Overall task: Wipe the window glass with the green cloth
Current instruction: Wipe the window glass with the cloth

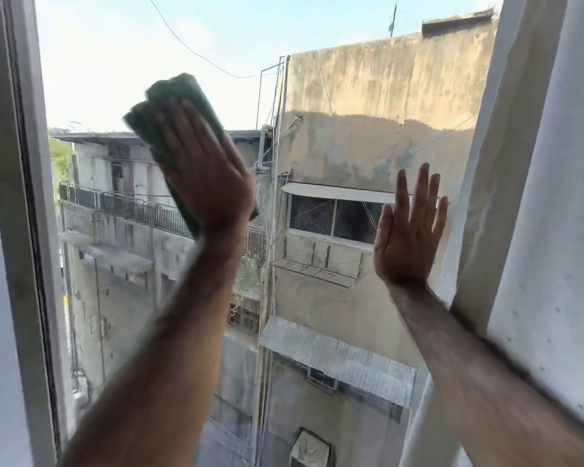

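A green cloth [169,129], folded into a thick pad, is pressed flat against the window glass [317,298] in its upper left area. The cloth is pinned under the left hand [203,170], whose palm and straight, closed fingers lie over it. No fingers are seen curled around the fabric; the grip is a flat press rather than a pinch. Cloth edges are seen beyond the fingertips, above and to the left of the hand, and a narrow strip shows below the heel of the palm on its right. The hand and cloth are slightly blurred. The left forearm is stretched up from the lower left of the view.

To the right of the cloth hand and somewhat lower, well apart from it, the right hand [408,230] is laid open against the glass with fingers spread wide and pointing up. Nothing is held in it. Just right of this hand, a pale curtain [536,230] is seen hanging, and the right forearm is touching its edge.

To the left of the cloth, the grey window frame [24,197] is seen running upright. Through the glass, weathered concrete buildings [368,112], a railed balcony [132,207] and overhead wires against pale sky are visible.
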### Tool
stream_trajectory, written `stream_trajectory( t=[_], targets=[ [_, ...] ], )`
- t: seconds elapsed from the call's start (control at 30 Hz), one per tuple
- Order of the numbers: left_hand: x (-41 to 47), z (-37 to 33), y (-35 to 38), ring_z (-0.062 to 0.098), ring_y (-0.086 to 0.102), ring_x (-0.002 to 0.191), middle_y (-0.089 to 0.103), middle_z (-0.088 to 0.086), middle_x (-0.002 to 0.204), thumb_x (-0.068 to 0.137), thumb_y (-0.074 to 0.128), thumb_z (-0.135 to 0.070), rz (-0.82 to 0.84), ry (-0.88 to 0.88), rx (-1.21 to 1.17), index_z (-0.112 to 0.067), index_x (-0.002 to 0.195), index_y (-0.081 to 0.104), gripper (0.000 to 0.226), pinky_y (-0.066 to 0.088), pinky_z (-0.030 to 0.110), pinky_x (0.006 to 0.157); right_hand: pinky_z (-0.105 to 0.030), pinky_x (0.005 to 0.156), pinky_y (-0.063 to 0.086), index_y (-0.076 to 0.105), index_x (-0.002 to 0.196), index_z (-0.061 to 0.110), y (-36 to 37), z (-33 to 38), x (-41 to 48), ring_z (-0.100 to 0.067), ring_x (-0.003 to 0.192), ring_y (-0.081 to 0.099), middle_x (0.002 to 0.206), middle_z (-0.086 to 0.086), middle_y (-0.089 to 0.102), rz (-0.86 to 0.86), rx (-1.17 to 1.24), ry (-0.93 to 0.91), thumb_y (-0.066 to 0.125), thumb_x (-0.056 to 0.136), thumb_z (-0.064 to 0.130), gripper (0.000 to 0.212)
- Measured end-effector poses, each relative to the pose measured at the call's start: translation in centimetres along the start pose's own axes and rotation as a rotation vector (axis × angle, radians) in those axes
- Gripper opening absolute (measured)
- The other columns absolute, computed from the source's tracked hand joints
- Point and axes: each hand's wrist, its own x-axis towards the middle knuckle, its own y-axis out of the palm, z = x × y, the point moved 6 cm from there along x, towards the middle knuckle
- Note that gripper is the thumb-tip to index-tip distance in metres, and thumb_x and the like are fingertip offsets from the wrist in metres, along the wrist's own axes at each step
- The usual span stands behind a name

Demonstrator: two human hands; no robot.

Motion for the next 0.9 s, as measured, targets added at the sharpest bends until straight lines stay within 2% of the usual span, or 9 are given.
stream_trajectory(
  t=[0.13,0.2,0.27,0.33,0.43,0.53,0.6,0.77,0.9],
  targets=[
    [-9.3,-10.0,2.4,0.032,0.014,0.162,0.018,0.013,0.174,0.111,0.033,-0.029,0.141,0.578,-0.078,-0.010,0.165,0.019,0.060,0.017,0.059,0.129,-0.056,0.136,0.017,0.026,0.172,0.021,0.0,-0.2,0.1,-0.032,0.169,0.017,0.181,-0.014,0.019,0.001,-0.010,-0.011,0.032,0.117,0.030,0.056],
    [-15.6,-9.5,3.0,0.030,0.009,0.163,0.006,0.010,0.176,0.108,0.037,-0.033,0.250,0.830,-0.086,-0.012,0.166,0.015,0.065,0.012,0.060,0.130,-0.055,0.137,0.016,0.027,0.172,0.021,-0.1,-0.3,0.2,-0.032,0.169,0.017,0.181,-0.014,0.020,0.014,-0.009,-0.004,0.031,0.116,0.031,0.057],
    [-20.2,-4.8,3.0,0.028,0.007,0.163,0.002,0.007,0.176,0.106,0.043,-0.037,0.314,0.914,-0.059,-0.014,0.167,0.013,0.072,0.006,0.059,0.131,-0.054,0.137,0.015,0.026,0.172,0.021,-0.3,-0.1,0.1,-0.031,0.169,0.016,0.181,-0.013,0.019,0.026,-0.005,0.005,0.030,0.116,0.032,0.057],
    [-22.5,1.7,2.3,0.027,0.009,0.163,0.007,0.006,0.177,0.105,0.047,-0.041,0.345,0.909,0.016,-0.016,0.167,0.016,0.073,0.007,0.058,0.131,-0.054,0.137,0.016,0.026,0.172,0.021,-0.4,0.1,0.1,-0.031,0.169,0.016,0.181,-0.013,0.018,0.032,-0.002,0.010,0.028,0.116,0.035,0.057],
    [-21.2,10.5,0.9,0.029,0.015,0.162,0.015,0.006,0.176,0.105,0.046,-0.041,0.340,0.897,0.108,-0.017,0.166,0.020,0.070,0.013,0.060,0.130,-0.055,0.136,0.016,0.025,0.172,0.022,-0.3,0.3,0.1,-0.030,0.170,0.015,0.182,-0.012,0.018,0.032,-0.008,0.017,0.027,0.116,0.035,0.058],
    [-15.1,14.5,-0.2,0.033,0.019,0.161,0.020,0.012,0.174,0.107,0.040,-0.033,0.327,0.727,0.094,-0.014,0.165,0.023,0.064,0.020,0.067,0.127,-0.055,0.136,0.016,0.022,0.173,0.024,-0.2,0.2,0.1,-0.028,0.170,0.014,0.182,-0.011,0.016,0.030,-0.017,0.022,0.024,0.116,0.036,0.058],
    [-9.6,14.2,-0.4,0.034,0.019,0.161,0.024,0.014,0.172,0.108,0.039,-0.030,0.270,0.565,0.067,-0.012,0.165,0.023,0.062,0.019,0.069,0.126,-0.055,0.136,0.016,0.022,0.173,0.024,-0.2,0.3,0.0,-0.028,0.170,0.013,0.182,-0.011,0.015,0.023,-0.015,0.020,0.020,0.116,0.038,0.059],
    [2.9,7.1,0.0,0.027,0.013,0.163,0.019,0.009,0.175,0.111,0.030,-0.035,0.110,0.342,0.021,-0.012,0.166,0.018,0.061,0.015,0.060,0.129,-0.056,0.136,0.017,0.023,0.173,0.021,-0.2,0.3,-0.1,-0.030,0.170,0.014,0.182,-0.013,0.016,0.024,-0.024,0.015,0.022,0.116,0.036,0.059],
    [3.7,6.0,0.5,0.024,0.011,0.163,0.016,0.007,0.176,0.112,0.025,-0.037,0.074,0.319,0.044,-0.012,0.166,0.015,0.061,0.015,0.057,0.130,-0.055,0.136,0.017,0.024,0.172,0.020,-0.2,0.4,-0.1,-0.030,0.170,0.015,0.182,-0.014,0.016,0.029,-0.021,0.018,0.025,0.115,0.033,0.058]
  ],
)
